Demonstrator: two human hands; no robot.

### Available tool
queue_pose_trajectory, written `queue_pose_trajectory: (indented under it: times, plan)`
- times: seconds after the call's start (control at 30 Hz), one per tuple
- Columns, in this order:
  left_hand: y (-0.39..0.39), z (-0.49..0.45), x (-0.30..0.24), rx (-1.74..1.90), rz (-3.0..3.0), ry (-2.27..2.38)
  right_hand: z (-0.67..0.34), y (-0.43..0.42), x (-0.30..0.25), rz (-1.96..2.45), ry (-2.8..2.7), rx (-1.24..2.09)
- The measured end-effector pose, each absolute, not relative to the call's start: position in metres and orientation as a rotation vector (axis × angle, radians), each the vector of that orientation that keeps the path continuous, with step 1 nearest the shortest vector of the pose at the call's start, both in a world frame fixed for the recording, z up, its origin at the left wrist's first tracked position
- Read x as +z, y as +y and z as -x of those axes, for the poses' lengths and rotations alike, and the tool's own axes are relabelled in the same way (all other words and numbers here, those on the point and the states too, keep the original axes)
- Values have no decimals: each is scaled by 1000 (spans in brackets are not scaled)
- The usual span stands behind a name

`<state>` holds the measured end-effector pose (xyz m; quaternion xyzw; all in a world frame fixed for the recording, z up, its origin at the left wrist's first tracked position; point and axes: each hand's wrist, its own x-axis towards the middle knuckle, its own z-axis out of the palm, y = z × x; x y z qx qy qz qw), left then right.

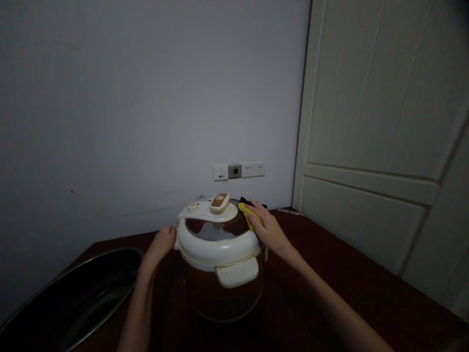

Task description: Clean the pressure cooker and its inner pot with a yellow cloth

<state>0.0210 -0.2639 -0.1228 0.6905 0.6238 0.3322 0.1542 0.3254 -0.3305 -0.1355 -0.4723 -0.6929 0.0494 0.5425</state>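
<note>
Yellow cloth partly beneath right hand

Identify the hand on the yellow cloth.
The right hand: it lies over the yellow cloth on the cooker; the left hand is at the cooker's other side.

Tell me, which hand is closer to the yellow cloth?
Right. The right hand is on the yellow cloth; the left hand is apart, at the other side of the cooker.

Lower centre, the cooker is white over brown, the cloth yellow; lower right, the dim table looks maroon.
</note>
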Motion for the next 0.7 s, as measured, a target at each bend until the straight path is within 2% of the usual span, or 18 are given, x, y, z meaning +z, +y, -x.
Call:
queue_pose_trajectory:
  times: [0.3, 0.53, 0.7]
  plan:
    - [-262, -17, -129, 926, -1995, 1769, -267, -392, -136, 955, -2024, -298]
    - [-260, -3, -139, 861, -1821, 1516, -211, -363, -94, 777, -2445, -392]
    - [-262, -1, -135, 897, -1842, 1448, -158, -335, -78, 890, -2650, -453]
